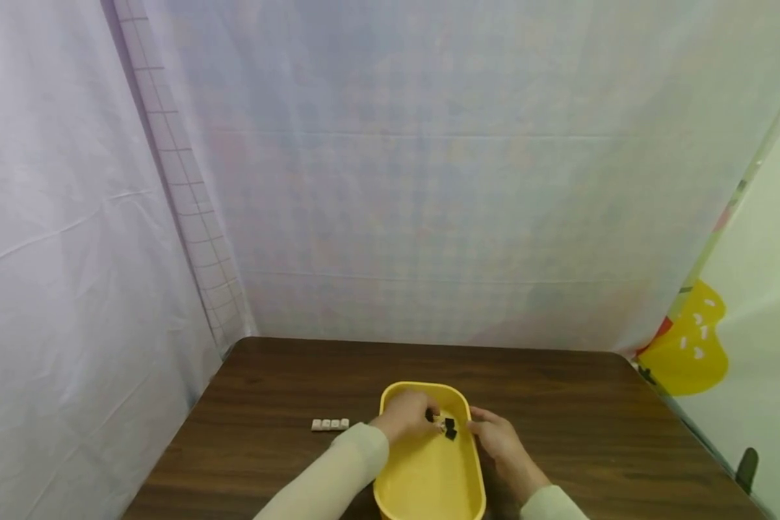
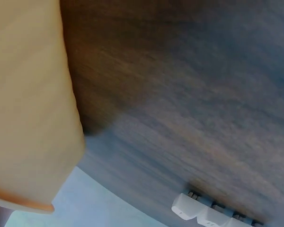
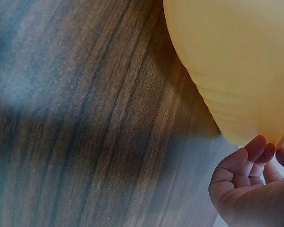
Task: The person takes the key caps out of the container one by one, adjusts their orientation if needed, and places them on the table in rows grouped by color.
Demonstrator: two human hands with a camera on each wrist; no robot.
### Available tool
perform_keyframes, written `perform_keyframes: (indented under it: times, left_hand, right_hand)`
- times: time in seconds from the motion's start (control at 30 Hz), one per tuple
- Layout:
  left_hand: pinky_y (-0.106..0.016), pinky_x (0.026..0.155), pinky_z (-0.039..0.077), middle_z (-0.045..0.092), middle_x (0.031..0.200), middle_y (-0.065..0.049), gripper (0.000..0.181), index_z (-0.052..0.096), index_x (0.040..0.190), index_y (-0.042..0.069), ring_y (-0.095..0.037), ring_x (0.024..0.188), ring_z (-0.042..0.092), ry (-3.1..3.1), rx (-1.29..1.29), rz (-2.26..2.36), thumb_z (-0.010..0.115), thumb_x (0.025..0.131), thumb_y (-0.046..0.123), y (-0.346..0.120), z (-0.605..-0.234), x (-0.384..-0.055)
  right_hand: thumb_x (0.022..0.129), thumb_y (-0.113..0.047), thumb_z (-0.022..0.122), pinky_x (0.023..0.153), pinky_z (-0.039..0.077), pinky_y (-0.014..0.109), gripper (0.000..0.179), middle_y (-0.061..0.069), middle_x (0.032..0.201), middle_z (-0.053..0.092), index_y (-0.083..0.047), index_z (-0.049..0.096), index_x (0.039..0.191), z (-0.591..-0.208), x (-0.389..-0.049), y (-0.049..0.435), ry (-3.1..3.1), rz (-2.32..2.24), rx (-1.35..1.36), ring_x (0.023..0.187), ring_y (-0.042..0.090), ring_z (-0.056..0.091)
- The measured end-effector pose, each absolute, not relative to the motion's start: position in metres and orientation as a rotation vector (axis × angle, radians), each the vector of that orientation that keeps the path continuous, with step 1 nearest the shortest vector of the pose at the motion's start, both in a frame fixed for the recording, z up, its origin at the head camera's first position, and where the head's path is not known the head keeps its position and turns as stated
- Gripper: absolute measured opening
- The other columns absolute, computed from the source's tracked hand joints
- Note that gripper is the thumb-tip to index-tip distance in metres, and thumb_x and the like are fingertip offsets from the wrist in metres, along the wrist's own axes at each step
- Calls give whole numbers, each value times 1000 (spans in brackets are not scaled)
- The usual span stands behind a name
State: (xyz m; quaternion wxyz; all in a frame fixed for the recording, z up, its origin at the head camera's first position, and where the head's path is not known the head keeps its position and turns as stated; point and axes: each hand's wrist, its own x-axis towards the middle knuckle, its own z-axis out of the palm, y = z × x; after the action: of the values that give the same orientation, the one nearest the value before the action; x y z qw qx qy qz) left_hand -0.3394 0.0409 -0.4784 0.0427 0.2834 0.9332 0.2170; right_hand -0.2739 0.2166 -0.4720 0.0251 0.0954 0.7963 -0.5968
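Observation:
A yellow plastic bin [image 1: 432, 473] stands on the table in front of me. My left hand [image 1: 406, 415] reaches over its left wall, fingers bent at the small black and white pieces [image 1: 451, 430] inside. A dark piece shows between thumb and fingers; whether it is pinched is unclear. In the left wrist view that hand is hidden behind the bin's outer wall [image 2: 28, 104]. My right hand [image 1: 500, 444] grips the bin's right rim, thumb at the edge and fingertips [image 3: 257, 145] against the outside. Left of the bin lies a short row of white keycaps [image 1: 330, 425], with black parts underneath.
The dark wood-grain table [image 1: 286, 383] reaches back to a pale curtain [image 1: 422, 180]. White sheeting [image 1: 71, 217] hangs at the left, and a light panel with yellow shapes [image 1: 685, 347] borders the right edge. A dark rounded object [image 1: 747, 466] sits by the right table edge.

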Motion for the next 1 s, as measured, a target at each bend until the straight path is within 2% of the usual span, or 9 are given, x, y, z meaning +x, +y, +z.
perform_keyframes:
  times: [0.13, 0.3, 0.47, 0.6, 0.7, 0.77, 0.83, 1.0]
  left_hand:
    - [-24, 82, 51, 72, 105, 8, 27, 76, 113, 16, -7, 93, 64, 2844, 949, 586, 76, 88, 26, 41, -480, -340]
    - [-21, 73, 49, 71, 92, 12, 14, 78, 98, 18, -3, 80, 60, 2859, 971, 590, 78, 86, 25, 41, -483, -340]
    - [-19, 63, 45, 66, 79, 11, 9, 77, 93, 13, -3, 66, 53, 2836, 986, 736, 76, 85, 17, 39, -481, -337]
    - [-21, 54, 45, 63, 71, 6, 5, 75, 92, 6, -6, 55, 53, 2721, 908, 990, 72, 88, 6, 36, -475, -332]
    - [-24, 51, 47, 65, 72, 2, 10, 74, 98, 2, -13, 55, 58, 2637, 816, 1132, 70, 89, 2, 32, -469, -330]
    - [-26, 52, 48, 66, 74, 0, 13, 74, 102, 2, -16, 57, 61, 2606, 773, 1180, 70, 90, 3, 30, -466, -328]
    - [-26, 54, 50, 68, 75, -3, 13, 73, 103, 3, -19, 61, 63, 2584, 746, 1225, 71, 91, 6, 28, -463, -327]
    - [-26, 55, 51, 70, 81, -10, 7, 71, 94, 7, -18, 63, 64, 2555, 747, 1323, 69, 94, 14, 23, -458, -323]
  right_hand:
    - [95, -7, 56, 100, 41, 57, 43, 32, 127, 58, 13, 53, 133, -473, -276, 217, 2483, -1837, 299, 114, 43, 56]
    - [95, -8, 56, 98, 43, 55, 43, 31, 124, 60, 12, 53, 133, -474, -276, 217, 2486, -1836, 304, 110, 41, 58]
    - [95, -8, 56, 95, 46, 54, 44, 31, 124, 59, 12, 52, 134, -473, -275, 217, 2460, -1849, 317, 107, 39, 60]
    - [95, -8, 55, 100, 41, 57, 45, 33, 129, 56, 12, 52, 135, -472, -275, 217, 2470, -1835, 307, 113, 43, 56]
    - [95, -8, 55, 103, 37, 59, 45, 33, 131, 54, 12, 52, 135, -471, -276, 216, 2490, -1822, 299, 118, 46, 53]
    - [95, -8, 55, 102, 39, 58, 45, 33, 130, 55, 12, 51, 135, -471, -276, 217, 2499, -1815, 295, 116, 45, 55]
    - [94, -7, 56, 97, 45, 53, 45, 31, 125, 59, 13, 52, 135, -471, -276, 216, 2483, -1834, 303, 108, 40, 60]
    - [94, -6, 57, 86, 52, 45, 45, 29, 116, 64, 13, 52, 134, -472, -275, 216, 2460, -1868, 307, 97, 32, 65]
